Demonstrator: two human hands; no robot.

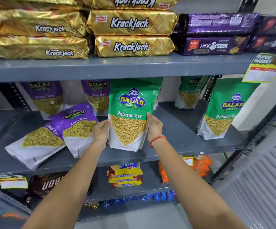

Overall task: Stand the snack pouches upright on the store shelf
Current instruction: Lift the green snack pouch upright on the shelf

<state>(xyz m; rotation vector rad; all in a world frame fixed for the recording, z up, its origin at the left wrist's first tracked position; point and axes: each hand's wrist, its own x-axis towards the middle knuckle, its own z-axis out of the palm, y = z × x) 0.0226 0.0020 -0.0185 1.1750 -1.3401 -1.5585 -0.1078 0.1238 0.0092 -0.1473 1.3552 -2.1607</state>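
Note:
A green Ratlami Sev pouch (130,113) stands upright near the front of the grey middle shelf (175,139). My left hand (100,131) grips its left edge and my right hand (154,126) grips its right edge. Left of it, two purple Aloo Sev pouches lean back, one (79,124) overlapping the other (39,139). Two more purple pouches (46,98) (97,96) stand at the back. Green pouches stand at the back right (190,91) and at the front right (221,111).
The shelf above (117,66) carries stacked gold Krackjack packs (132,22) and purple Hide & Seek packs (215,45). A yellow price tag (264,68) hangs at its right end. Biscuit packs (125,175) lie on the shelf below. A perforated upright (256,142) stands at the right.

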